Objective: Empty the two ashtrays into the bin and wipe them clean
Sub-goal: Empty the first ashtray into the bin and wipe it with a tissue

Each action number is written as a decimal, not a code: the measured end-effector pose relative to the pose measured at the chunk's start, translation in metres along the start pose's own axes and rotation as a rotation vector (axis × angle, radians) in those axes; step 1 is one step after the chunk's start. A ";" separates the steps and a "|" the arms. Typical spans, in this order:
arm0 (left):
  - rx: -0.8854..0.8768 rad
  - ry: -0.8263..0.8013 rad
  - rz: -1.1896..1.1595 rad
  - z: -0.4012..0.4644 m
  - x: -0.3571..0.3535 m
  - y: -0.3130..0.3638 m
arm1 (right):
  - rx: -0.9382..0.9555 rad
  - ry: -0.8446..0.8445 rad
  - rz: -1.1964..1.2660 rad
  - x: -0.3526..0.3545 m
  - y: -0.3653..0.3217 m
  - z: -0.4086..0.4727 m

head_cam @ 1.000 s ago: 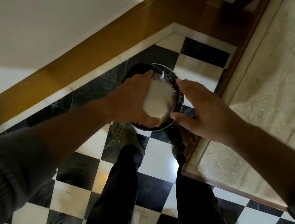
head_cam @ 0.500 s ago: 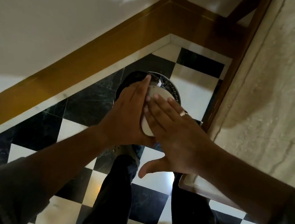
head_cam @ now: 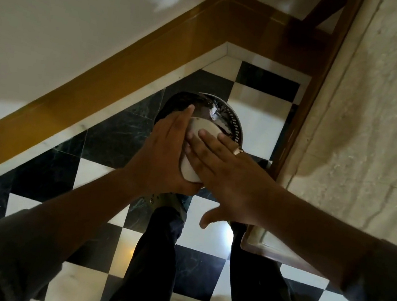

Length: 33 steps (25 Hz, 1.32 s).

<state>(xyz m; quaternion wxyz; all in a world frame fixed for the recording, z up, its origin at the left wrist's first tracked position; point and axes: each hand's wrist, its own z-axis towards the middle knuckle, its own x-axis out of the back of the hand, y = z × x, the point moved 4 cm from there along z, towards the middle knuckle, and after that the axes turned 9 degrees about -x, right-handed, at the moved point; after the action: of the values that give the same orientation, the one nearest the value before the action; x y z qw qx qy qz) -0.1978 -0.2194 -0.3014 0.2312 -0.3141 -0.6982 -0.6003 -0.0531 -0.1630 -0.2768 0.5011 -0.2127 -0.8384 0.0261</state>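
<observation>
The ashtray (head_cam: 198, 150) sat directly above the bin (head_cam: 224, 114), left hand (head_cam: 165, 151) at its 9 o'clock, right hand (head_cam: 229, 174) at 3 o'clock. The surface (head_cam: 380, 127) stood at the bin's 3 o'clock, the wall (head_cam: 57, 33) at 10 o'clock.

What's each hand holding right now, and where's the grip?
Left hand holds the white ashtray by its left edge, upended over the bin. Right hand lies flat, fingers open, on its upturned base; no grip.
</observation>
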 end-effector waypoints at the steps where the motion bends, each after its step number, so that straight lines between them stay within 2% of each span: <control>1: -0.002 -0.004 -0.006 -0.002 -0.002 -0.003 | -0.006 0.053 0.003 0.003 0.001 0.001; 4: 0.062 0.001 -0.116 0.004 0.001 0.000 | -0.123 0.243 0.082 0.008 0.012 0.003; 6: 0.186 -0.042 -0.292 0.011 0.008 -0.003 | -0.198 0.261 0.222 0.011 0.021 0.002; 8: 0.325 -0.066 -0.461 0.013 0.013 -0.011 | -0.312 0.229 0.546 0.017 0.029 0.003; 10: 0.495 0.002 -0.646 0.008 0.016 -0.018 | -0.515 0.145 0.869 0.019 0.039 0.009; 13: 0.786 0.149 -0.899 0.000 0.017 -0.020 | -0.771 0.082 1.041 0.012 0.050 0.020; 16: 0.923 0.210 -1.037 -0.003 0.027 -0.008 | -0.914 0.103 1.263 0.007 0.049 0.021; 18: 0.946 0.242 -1.053 -0.004 0.042 0.005 | -0.959 0.144 1.343 0.015 0.045 0.013; 22: 0.876 0.233 -1.015 0.007 0.075 0.045 | -1.065 0.253 1.623 0.046 0.052 -0.016; 27: 0.775 0.175 -0.983 0.041 0.088 0.095 | -1.150 0.424 1.661 0.073 0.077 -0.065; 33: 0.723 0.072 -0.987 0.100 0.052 0.170 | -1.346 0.616 1.660 0.067 0.125 -0.146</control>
<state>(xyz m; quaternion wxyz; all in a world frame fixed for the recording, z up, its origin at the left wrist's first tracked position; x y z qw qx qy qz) -0.1068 -0.0987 -0.1637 0.0414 0.1652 -0.9125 -0.3720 0.0854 -0.0486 -0.1814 0.2973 -0.9337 -0.1184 -0.1608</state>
